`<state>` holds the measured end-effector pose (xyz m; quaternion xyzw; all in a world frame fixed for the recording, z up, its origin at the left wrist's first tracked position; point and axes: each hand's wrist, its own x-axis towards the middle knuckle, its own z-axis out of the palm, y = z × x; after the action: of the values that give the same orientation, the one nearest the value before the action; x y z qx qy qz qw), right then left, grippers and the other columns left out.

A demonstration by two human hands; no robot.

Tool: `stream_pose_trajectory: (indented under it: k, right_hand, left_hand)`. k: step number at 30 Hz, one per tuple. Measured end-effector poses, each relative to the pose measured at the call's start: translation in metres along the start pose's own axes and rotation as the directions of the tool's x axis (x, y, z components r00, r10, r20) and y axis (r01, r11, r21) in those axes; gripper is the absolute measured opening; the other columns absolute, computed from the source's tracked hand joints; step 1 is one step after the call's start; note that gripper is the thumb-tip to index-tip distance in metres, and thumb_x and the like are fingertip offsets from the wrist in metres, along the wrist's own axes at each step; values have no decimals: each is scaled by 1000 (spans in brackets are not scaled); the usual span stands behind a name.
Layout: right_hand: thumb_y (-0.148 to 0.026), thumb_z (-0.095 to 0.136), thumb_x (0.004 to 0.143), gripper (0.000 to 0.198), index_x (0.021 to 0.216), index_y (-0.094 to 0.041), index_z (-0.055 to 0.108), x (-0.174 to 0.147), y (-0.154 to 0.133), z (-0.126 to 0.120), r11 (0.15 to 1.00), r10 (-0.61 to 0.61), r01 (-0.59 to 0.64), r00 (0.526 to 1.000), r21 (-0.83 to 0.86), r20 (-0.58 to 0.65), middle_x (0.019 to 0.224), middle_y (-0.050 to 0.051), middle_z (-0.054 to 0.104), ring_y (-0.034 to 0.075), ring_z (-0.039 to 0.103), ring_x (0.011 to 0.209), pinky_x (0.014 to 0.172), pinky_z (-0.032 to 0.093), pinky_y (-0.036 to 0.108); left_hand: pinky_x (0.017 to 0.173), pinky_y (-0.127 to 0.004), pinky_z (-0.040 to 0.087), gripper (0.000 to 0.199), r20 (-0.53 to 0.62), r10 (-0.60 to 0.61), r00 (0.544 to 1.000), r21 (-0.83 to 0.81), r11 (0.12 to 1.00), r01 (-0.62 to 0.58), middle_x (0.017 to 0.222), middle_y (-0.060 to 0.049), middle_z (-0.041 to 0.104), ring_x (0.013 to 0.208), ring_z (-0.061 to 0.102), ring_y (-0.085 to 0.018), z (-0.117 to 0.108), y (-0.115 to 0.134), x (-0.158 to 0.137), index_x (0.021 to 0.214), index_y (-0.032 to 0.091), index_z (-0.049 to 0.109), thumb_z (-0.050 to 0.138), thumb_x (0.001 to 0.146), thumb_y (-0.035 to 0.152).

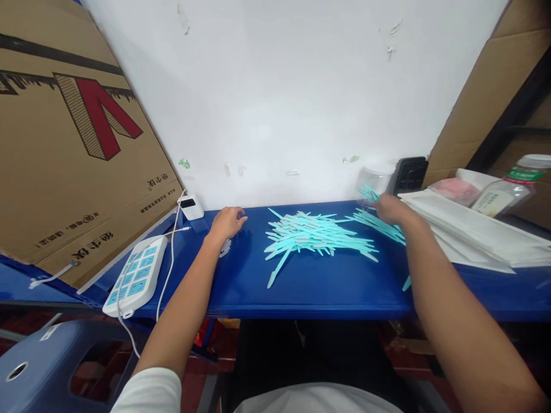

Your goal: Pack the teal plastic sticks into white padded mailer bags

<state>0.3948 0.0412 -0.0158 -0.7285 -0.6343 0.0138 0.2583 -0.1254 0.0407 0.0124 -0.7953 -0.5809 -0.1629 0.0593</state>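
A heap of slim turquoise plastic sticks, some with a broader, paler end, lies on the blue table. My right hand, at the back right, is closed around a few turquoise sticks whose ends poke out to its left. Just below that hand is a smaller bunch of the same sticks. To the left of the heap, my left hand rests near the tabletop with loosely bent fingers apart, and nothing shows in it. Small pale pieces lie beside its wrist, too small to identify.
A white power strip with cables and a small white device stand at left, beside a large cardboard box. A clear jar, a black object, white sheets and a bottle crowd the right.
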Motion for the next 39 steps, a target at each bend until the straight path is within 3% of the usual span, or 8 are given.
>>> stream_pose_trajectory:
  k: [5,8,12,19,23,28,32,39]
  right_hand:
    - [-42,55,99,25,90,-20,62,-12,-37,-12,987,-120,107,988,121,99,91,13,74,26,67,84,77,47,34]
    - [-61,60,90,41,78,-22,62,-22,-60,-17,934,-233,181,962,310,141,79,8,71,25,65,75,74,49,35]
    - [-73,65,82,53,73,-22,62,-34,-79,-21,902,-288,198,938,384,192,76,7,71,24,63,73,73,48,34]
    - [-74,67,81,54,72,-20,63,-41,-88,-21,888,-248,134,945,441,213,73,5,67,19,54,63,64,43,32]
    - [-71,68,81,52,73,-21,63,-39,-88,-15,866,-271,141,939,480,212,76,5,68,18,54,65,61,43,30]
    - [-70,69,81,49,77,-21,65,-38,-90,-10,851,-282,149,938,503,200,78,6,70,21,59,70,62,45,31]
    - [-71,68,81,51,76,-20,64,-41,-95,-11,855,-286,156,937,495,199,79,7,71,22,61,71,66,45,32]
    - [-74,69,78,54,77,-20,63,-41,-99,-7,834,-328,187,925,518,194,75,6,70,23,60,69,68,44,33]
  left_hand:
    - [78,-34,48,26,-5,-31,1000,4,1000,31,101,-11,77,92,69,-27,-4,-6,-1,108,20,75,63,95,37]
    - [75,-32,47,24,19,-63,998,13,998,63,92,-10,77,88,69,-26,-4,-14,0,105,20,76,66,92,38]
    - [72,-31,47,17,69,-100,993,29,995,98,87,-9,77,83,69,-25,-6,-29,2,96,21,78,72,88,34]
    - [72,-31,48,16,86,-112,990,12,994,112,85,-8,76,80,70,-24,-2,-45,2,94,22,80,74,85,33]
    - [75,-32,49,21,70,-96,993,63,994,92,89,-11,77,89,70,-27,10,-42,5,93,21,79,71,88,40]
    - [78,-34,50,24,107,-167,980,183,972,145,86,-14,77,95,70,-30,20,-33,6,86,21,79,70,89,43]
    - [78,-33,50,26,154,-100,983,170,983,73,87,-13,78,92,71,-28,21,-27,7,85,21,78,62,95,39]
    - [86,-36,49,17,165,-29,986,165,986,1,103,-16,75,103,67,-32,28,-18,8,94,16,74,61,92,27]
